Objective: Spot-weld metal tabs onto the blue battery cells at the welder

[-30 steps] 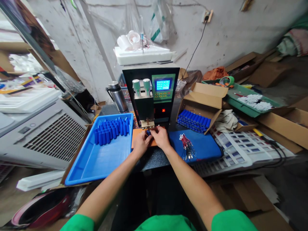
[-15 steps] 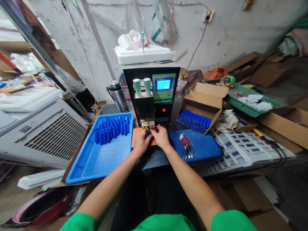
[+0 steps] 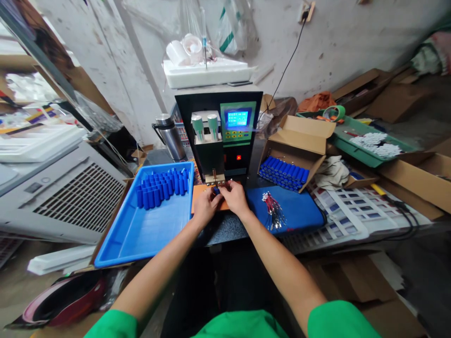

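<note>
My left hand [image 3: 204, 205] and my right hand [image 3: 235, 198] meet on an orange pad [image 3: 197, 197] under the welding head of a black spot welder [image 3: 218, 136]. Together they pinch a small blue battery cell [image 3: 216, 190] held up to the welder's tips. Fingers of both hands are curled closed around it. A bundle of red wires [image 3: 273, 211] lies on a blue mat [image 3: 299, 211] just right of my right hand.
A blue tray [image 3: 141, 234] at the left holds several blue cells [image 3: 160, 184]. An open cardboard box [image 3: 299, 141] at the right holds more cells. A steel flask [image 3: 169, 136] stands behind the tray. A green tray [image 3: 352, 150] and cartons lie far right.
Both hands stay at the welder tips on the cell. The head view has shifted slightly, so everything sits a little higher and left.
</note>
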